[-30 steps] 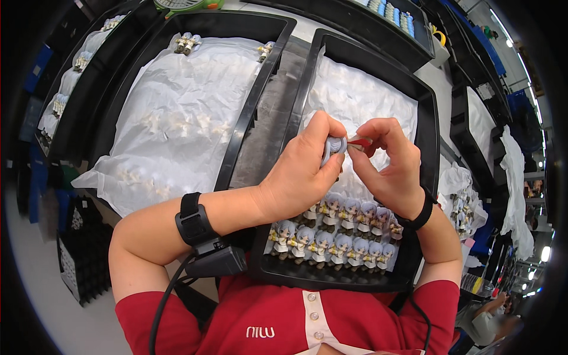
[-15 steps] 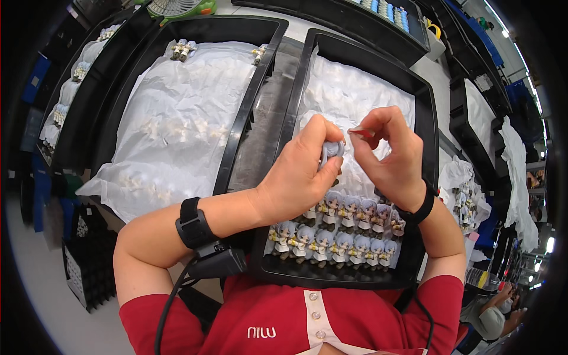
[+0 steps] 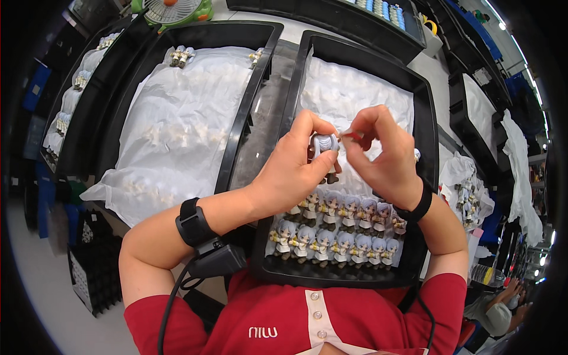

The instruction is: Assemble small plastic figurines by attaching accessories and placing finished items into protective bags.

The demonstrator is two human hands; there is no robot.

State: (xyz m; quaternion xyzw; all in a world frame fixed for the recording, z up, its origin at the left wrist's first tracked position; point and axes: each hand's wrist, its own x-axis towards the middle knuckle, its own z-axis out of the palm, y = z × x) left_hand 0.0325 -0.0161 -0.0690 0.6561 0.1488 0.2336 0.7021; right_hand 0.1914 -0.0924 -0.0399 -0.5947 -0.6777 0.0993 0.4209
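Note:
My left hand [image 3: 294,155] is closed around a small figurine [image 3: 325,144] with pale lavender-grey hair. The figurine's brown feet show below my fingers. Pinched in my right hand [image 3: 387,151] is a small red thing [image 3: 353,136] with a thin pale tip, too small to name. Its tip is close beside the figurine's head; whether they touch I cannot tell. Both hands are above a black tray [image 3: 433,118] lined with white tissue paper [image 3: 355,86]. Several like figurines [image 3: 322,241] lie in two rows at its near end, partly behind my hands.
Left of this tray, another black tray [image 3: 236,133] holds crumpled white sheeting [image 3: 183,100] over figurines. More trays stand at the far left and right. At the back are a green fan [image 3: 171,10] and a tray of blue and white items [image 3: 378,7]. A person [image 3: 494,313] sits at lower right.
My left hand has shifted slightly left, and the figurine is turned so more of its hair and feet show. My right hand has moved left with the red thing, closer to the head.

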